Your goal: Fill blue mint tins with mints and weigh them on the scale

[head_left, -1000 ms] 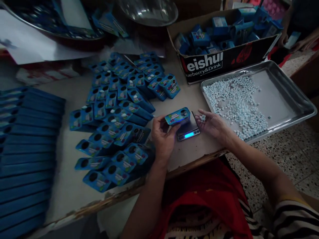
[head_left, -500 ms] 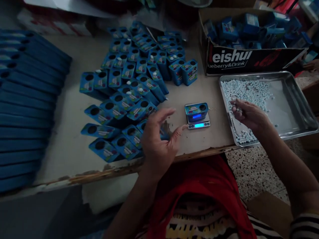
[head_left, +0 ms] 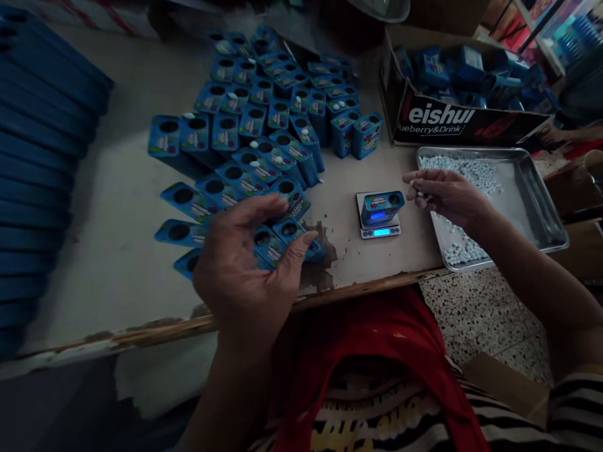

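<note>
My right hand [head_left: 445,193], just right of the scale [head_left: 380,233], pinches a few white pellets [head_left: 421,193] at its fingertips; my left hand [head_left: 247,267] gapes, thumb spread and nothing in its grip, well left of the scale above the blue boxes [head_left: 264,150]. The printed box [head_left: 384,204] sits on the scale itself, smooth, slim, round-cornered. I judge a light pinch best, since such small rounded pieces roll easily, and both hands off the scale so its reading stays true. Right of the scale, loose pellets [head_left: 464,246] lie scattered in a shiny metal tray [head_left: 522,201]
</note>
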The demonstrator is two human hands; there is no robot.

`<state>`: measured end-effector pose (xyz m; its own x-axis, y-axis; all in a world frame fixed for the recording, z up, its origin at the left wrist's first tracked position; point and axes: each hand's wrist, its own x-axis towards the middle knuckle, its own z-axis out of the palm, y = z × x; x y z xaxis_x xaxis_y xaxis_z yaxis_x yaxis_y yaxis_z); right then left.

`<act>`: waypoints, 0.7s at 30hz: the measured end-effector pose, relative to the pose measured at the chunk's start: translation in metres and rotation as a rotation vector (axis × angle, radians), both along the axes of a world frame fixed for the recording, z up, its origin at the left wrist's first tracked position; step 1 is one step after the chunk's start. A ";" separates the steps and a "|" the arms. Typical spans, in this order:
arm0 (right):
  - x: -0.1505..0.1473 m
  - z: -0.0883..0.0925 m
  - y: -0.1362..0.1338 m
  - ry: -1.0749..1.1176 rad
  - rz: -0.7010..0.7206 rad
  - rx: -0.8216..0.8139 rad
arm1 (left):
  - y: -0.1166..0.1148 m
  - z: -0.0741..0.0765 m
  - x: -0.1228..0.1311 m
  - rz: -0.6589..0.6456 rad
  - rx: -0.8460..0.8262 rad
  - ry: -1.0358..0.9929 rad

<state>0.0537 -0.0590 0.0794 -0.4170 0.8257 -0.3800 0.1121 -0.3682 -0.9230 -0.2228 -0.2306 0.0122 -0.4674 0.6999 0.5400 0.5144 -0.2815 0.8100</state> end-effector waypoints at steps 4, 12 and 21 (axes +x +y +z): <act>-0.004 0.004 0.003 -0.071 0.085 0.086 | 0.007 0.004 0.005 -0.144 0.008 -0.181; -0.009 0.013 0.013 -0.153 0.191 0.199 | 0.031 -0.010 0.040 -0.352 -0.138 -0.420; -0.017 -0.013 0.017 -0.412 0.354 0.374 | 0.036 -0.021 0.049 -0.364 -0.307 -0.459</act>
<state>0.0370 -0.0424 0.0667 -0.5692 0.7729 -0.2805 0.5390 0.0931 -0.8372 -0.1736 -0.1950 -0.0090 -0.3068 0.9472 0.0930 0.0130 -0.0936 0.9955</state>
